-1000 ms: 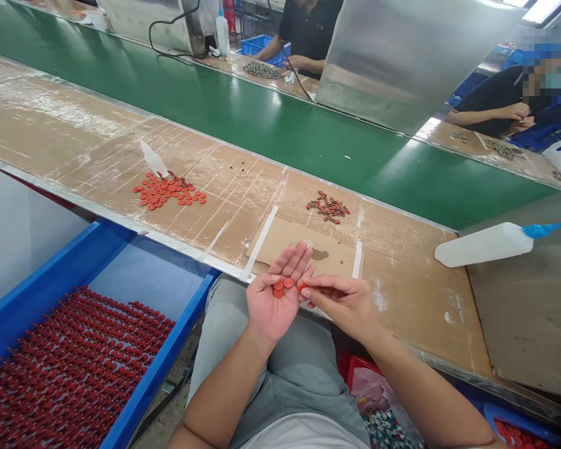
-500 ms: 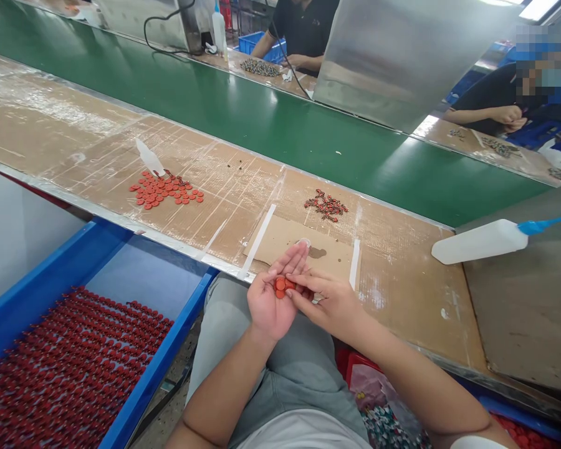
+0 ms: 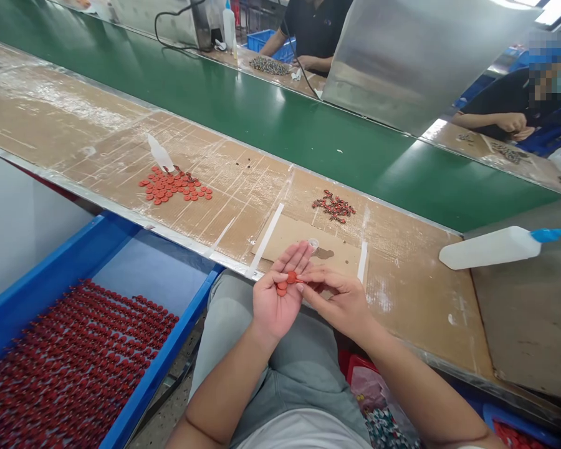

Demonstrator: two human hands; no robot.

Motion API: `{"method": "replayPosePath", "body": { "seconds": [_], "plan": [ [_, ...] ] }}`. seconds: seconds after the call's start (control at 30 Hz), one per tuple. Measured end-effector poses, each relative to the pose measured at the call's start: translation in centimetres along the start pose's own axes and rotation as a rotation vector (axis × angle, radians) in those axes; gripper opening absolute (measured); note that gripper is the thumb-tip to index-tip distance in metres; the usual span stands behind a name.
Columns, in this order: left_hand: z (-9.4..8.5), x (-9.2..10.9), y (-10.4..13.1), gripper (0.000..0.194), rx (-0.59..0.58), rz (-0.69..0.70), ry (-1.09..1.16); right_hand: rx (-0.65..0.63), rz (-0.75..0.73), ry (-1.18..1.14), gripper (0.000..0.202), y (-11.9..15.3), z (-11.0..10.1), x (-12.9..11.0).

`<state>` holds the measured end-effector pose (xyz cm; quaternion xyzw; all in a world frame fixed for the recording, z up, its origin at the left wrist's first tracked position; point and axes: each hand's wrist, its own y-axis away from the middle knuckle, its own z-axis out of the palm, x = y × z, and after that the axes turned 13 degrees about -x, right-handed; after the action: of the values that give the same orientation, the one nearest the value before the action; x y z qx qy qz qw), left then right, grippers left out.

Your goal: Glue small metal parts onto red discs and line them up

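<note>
My left hand (image 3: 277, 305) is palm up over my lap at the table's front edge. Several small red discs (image 3: 282, 287) lie in it, and its thumb bends over them. The fingertips of my right hand (image 3: 339, 296) pinch a red disc (image 3: 292, 277) by its edge, above the left palm; its far side touches the left thumb. Just past my left fingers, a small clear round dish (image 3: 313, 244) rests on a cardboard sheet (image 3: 287, 234). Behind the sheet is a small heap of red-and-dark pieces (image 3: 334, 206).
Loose red discs (image 3: 161, 187) lie on the left beside a white pointed scoop (image 3: 159, 151). At the right, a white squeeze bottle (image 3: 490, 248) with a blue nozzle leans low. A blue tray (image 3: 121, 374) holds rows of red pieces. Beyond runs a green belt (image 3: 262, 115); co-workers sit behind it.
My right fingers have lifted a red disc up from the left palm and hold it by the edge. My left thumb has moved in toward the discs. The view has shifted slightly.
</note>
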<state>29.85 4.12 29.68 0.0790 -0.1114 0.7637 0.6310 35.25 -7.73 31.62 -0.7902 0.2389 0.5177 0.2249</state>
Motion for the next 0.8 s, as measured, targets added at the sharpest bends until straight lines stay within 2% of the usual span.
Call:
{"method": "replayPosePath", "body": {
  "seconds": [0.13, 0.2, 0.27, 0.4, 0.5, 0.6, 0.7, 0.8],
  "plan": [
    [-0.2, 0.4, 0.0, 0.052, 0.028, 0.014, -0.025, -0.007, 0.179, -0.381, 0.020, -0.3, 0.4, -0.2],
    [-0.2, 0.6, 0.1, 0.050, 0.029, 0.023, -0.004, -0.036, 0.221, -0.451, 0.025, -0.7, 0.4, -0.3],
    [-0.2, 0.8, 0.1, 0.048, 0.035, 0.019, 0.029, -0.037, 0.197, -0.331, 0.024, -1.1, 0.5, -0.2],
    [-0.3, 1.0, 0.0, 0.041, 0.090, 0.034, 0.039, -0.034, 0.006, 0.225, 0.018, -1.7, 0.7, 0.2],
    [-0.6, 1.0, 0.0, 0.042, 0.088, 0.055, 0.006, -0.098, -0.067, 0.447, 0.021, -2.1, 0.8, 0.1],
    [-0.8, 1.2, 0.1, 0.047, 0.069, 0.063, 0.004, -0.152, -0.073, 0.514, 0.019, -2.6, 1.0, -0.3],
    [-1.0, 1.5, 0.2, 0.048, 0.071, 0.071, 0.043, -0.207, -0.075, 0.481, 0.015, -3.3, 1.2, -0.9],
    [-1.0, 2.0, 0.2, 0.048, 0.076, 0.068, 0.097, -0.255, 0.004, 0.418, 0.010, -4.0, 1.5, -1.3]
  ]
}}
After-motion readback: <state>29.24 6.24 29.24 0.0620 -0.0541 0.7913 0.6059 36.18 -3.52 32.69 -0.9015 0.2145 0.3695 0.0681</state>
